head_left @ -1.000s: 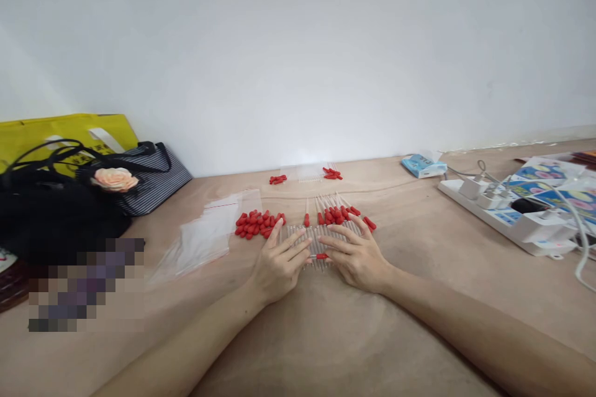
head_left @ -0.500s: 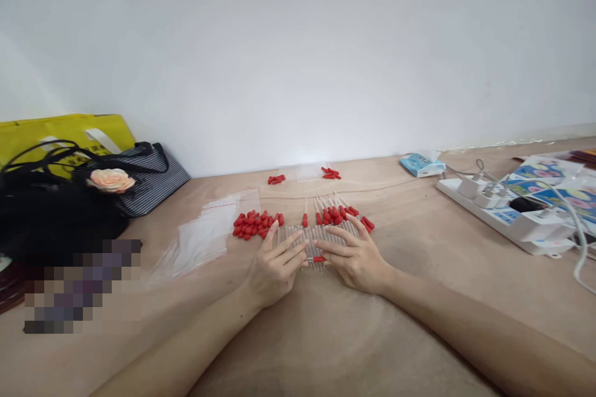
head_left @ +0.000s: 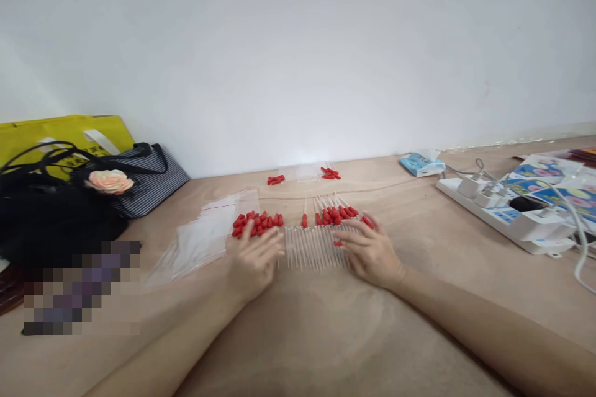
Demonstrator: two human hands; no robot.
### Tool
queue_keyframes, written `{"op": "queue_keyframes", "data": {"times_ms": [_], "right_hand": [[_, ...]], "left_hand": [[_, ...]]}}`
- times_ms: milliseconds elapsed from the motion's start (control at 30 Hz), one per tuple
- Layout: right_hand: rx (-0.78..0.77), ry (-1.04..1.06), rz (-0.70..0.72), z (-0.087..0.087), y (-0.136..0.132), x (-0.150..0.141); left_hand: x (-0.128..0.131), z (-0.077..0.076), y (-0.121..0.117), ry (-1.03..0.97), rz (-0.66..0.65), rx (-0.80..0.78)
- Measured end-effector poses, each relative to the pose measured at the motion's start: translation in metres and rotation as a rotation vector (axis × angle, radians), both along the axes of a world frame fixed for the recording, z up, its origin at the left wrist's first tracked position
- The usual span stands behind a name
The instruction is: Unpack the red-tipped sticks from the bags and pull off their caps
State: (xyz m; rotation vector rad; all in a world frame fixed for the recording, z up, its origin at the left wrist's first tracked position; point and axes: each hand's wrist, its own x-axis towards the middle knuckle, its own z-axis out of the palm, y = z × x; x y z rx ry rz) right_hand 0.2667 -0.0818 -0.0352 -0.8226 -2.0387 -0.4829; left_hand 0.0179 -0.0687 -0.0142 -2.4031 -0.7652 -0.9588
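A row of thin clear tubes (head_left: 311, 248) lies side by side between my hands. My left hand (head_left: 254, 257), blurred by motion, is at the row's left end, its fingers stretched out by a pile of red rubber bulbs (head_left: 251, 223). At the row's right end, my right hand (head_left: 370, 254) has its fingers bent round a red rubber bulb (head_left: 338, 243), of which only a bit shows. Behind the row lie several tubes with red bulbs (head_left: 333, 214) on their near ends, and a single one (head_left: 305, 219) stands apart to their left.
Clear zip bags (head_left: 202, 239) are stacked on the left. Further back lies another bag (head_left: 307, 172) between small groups of red bulbs. A power strip (head_left: 503, 217) with plugs and a tissue pack (head_left: 421, 165) are on the right; a striped bag (head_left: 149, 183) is at the left.
My hands have moved apart, the left one leftward towards the red bulbs and the right one rightward with the red bulb. More of the tube row now shows between them.
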Motion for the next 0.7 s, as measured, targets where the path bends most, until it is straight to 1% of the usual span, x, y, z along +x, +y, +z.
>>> {"op": "queue_keyframes", "data": {"times_ms": [67,100,167,233,400,467,533,600,700], "right_hand": [[-0.044,0.041,-0.049,0.001,0.0,0.003],[-0.06,0.036,-0.056,0.001,0.0,0.003],[-0.089,0.019,-0.068,0.001,0.001,0.003],[-0.137,0.065,-0.106,0.001,0.004,0.005],[-0.328,0.373,-0.099,0.004,0.02,0.029],[-0.432,0.454,-0.169,0.006,0.026,0.041],[-0.555,0.502,-0.277,0.007,0.032,0.052],[-0.684,0.52,-0.339,0.006,0.037,0.061],[-0.858,0.531,-0.316,0.004,0.042,0.069]], "left_hand": [[-0.01,0.004,0.002,-0.052,0.109,0.002],[-0.013,0.005,0.003,-0.082,0.136,-0.011],[-0.013,0.008,0.004,-0.146,0.172,-0.096],[-0.01,0.009,0.006,-0.217,0.202,-0.241],[-0.008,0.008,0.016,-0.415,0.327,-0.68],[-0.009,0.01,0.018,-0.478,0.377,-0.871],[-0.01,0.013,0.018,-0.503,0.399,-1.014],[-0.011,0.017,0.017,-0.48,0.401,-1.081],[-0.012,0.021,0.016,-0.432,0.433,-1.09]]}}
